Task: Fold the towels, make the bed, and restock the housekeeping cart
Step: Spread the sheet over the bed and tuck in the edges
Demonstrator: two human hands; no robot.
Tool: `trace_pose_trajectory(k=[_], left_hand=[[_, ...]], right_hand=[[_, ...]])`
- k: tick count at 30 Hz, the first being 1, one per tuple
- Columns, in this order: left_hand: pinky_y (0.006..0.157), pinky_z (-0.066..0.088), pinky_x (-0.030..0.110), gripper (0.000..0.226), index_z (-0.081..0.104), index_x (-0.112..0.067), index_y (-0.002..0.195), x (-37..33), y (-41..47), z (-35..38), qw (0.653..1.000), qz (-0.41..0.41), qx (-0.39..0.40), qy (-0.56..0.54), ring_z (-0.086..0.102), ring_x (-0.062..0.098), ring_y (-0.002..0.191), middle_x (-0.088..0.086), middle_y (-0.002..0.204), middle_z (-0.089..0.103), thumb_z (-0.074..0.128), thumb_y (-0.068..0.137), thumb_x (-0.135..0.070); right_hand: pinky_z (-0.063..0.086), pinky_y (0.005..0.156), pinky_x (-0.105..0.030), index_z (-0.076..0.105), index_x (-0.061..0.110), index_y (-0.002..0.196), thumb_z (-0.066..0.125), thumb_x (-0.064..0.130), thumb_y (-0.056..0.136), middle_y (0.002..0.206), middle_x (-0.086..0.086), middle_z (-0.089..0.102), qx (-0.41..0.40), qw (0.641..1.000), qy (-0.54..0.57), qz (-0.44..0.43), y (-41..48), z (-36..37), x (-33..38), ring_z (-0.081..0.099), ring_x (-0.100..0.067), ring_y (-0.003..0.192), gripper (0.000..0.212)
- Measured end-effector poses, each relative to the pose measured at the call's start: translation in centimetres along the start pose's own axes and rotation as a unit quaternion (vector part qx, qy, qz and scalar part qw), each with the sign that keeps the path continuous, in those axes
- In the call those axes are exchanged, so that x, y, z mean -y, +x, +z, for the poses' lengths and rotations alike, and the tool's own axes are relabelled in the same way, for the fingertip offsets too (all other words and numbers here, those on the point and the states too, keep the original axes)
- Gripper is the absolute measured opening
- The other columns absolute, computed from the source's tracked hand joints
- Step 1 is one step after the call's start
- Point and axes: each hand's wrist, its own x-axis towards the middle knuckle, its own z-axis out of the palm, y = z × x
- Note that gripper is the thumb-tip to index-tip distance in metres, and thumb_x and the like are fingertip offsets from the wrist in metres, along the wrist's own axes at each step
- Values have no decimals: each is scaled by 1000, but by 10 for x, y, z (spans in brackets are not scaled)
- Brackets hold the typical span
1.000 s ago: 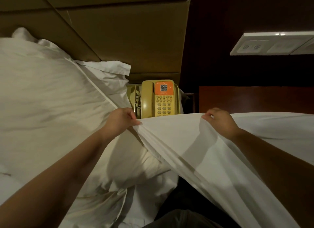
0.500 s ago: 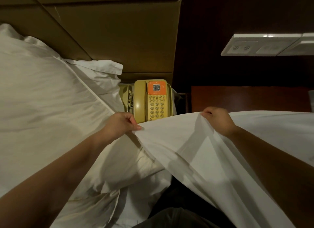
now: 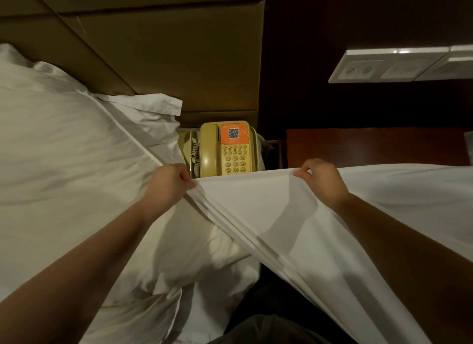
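While the sheet (image 3: 258, 215) is held stretched just in front of the telephone (image 3: 226, 149), little is seen to have changed in the head view. The left hand (image 3: 166, 187), left of the telephone, and the right hand (image 3: 323, 182), right of it, are still clenched on the hem. Spreading is judged not yet begun.

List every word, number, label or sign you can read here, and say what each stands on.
No text reads clearly enough to quote.
Orange sticker on the telephone: a QR code; the small print under it is too blurred to read.
Keypad: key markings too small to read.
Wall switch panel: two faint round symbols, no legible words.
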Motion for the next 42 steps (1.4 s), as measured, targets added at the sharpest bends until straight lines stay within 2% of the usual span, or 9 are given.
trace_pose_trajectory(k=[8, 13, 17, 21, 27, 32, 35, 38, 42], left_hand=[[55, 32, 17, 18, 57, -8, 76, -5, 6, 3, 1000, -5, -1, 17, 49, 17, 72, -2, 67, 50, 68, 85, -19], [52, 33, 17, 15, 54, -11, 82, -11, 11, 10, 1000, -17, -11, 5, 48, 13, 66, -2, 70, 53, 66, 86, -19], [52, 34, 17, 12, 57, -15, 99, -18, 16, 14, 999, -12, 28, -19, 52, 10, 67, -1, 88, 60, 63, 88, -16], [69, 33, 23, 15, 69, -7, 99, -18, 21, 18, 998, 25, 48, 29, 52, 14, 84, 4, 94, 63, 58, 91, -13], [74, 33, 27, 25, 57, -3, 115, -54, 20, 55, 998, 24, 40, -36, 54, 27, 99, 14, 112, 59, 41, 100, -16], [57, 21, 28, 6, 45, -6, 98, -130, 34, 126, 985, 63, -3, -158, 45, 15, 69, 0, 77, 48, 40, 98, -9], [49, 19, 31, 8, 36, -9, 92, -156, 59, 183, 985, 53, 17, -162, 41, 17, 61, -1, 66, 40, 36, 98, -5], [49, 29, 32, 18, 40, -8, 116, -154, 81, 231, 994, 48, 40, -91, 48, 24, 64, 5, 74, 50, 33, 99, -7], [58, 38, 32, 42, 34, -19, 142, -144, 94, 256, 986, 148, 69, 26, 60, 30, 83, 11, 99, 64, 35, 102, -31]], right_hand=[[38, 70, -24, 59, 16, 84, 62, 31, 91, 90, -5, 62, -10, 998, 54, 44, 4, -2, -2, 56, -20, 84, 17], [35, 54, -21, 53, 13, 85, 62, 28, 92, 82, -4, 57, -27, 997, 53, 50, 6, 0, -3, 54, -22, 77, 19], [41, 78, -24, 60, 9, 112, 58, 23, 94, 106, -6, 62, -10, 997, 49, 52, 14, 6, -8, 58, -26, 98, 23], [40, 80, -25, 65, 7, 110, 51, 24, 98, 110, -12, 64, 31, 999, -4, 38, 24, 8, -14, 59, -27, 99, 25], [42, 87, -30, 64, 6, 115, 46, 23, 100, 114, -14, 61, 51, 997, -41, 28, 37, 6, -24, 57, -30, 103, 29], [38, 95, -32, 61, 11, 123, 40, 23, 101, 122, -15, 58, 120, 987, -99, 35, 65, 21, -32, 54, -32, 111, 33], [35, 90, -32, 63, 17, 118, 42, 20, 98, 118, -11, 60, 96, 987, -128, 29, 81, 42, -55, 55, -30, 107, 29], [28, 80, -32, 65, 24, 109, 44, 16, 93, 111, -6, 62, 71, 987, -135, 41, 93, 63, -82, 56, -27, 98, 27], [28, 78, -28, 63, 26, 106, 46, 22, 95, 105, -1, 63, 55, 993, -107, 12, 99, 79, -104, 55, -21, 91, 22]])
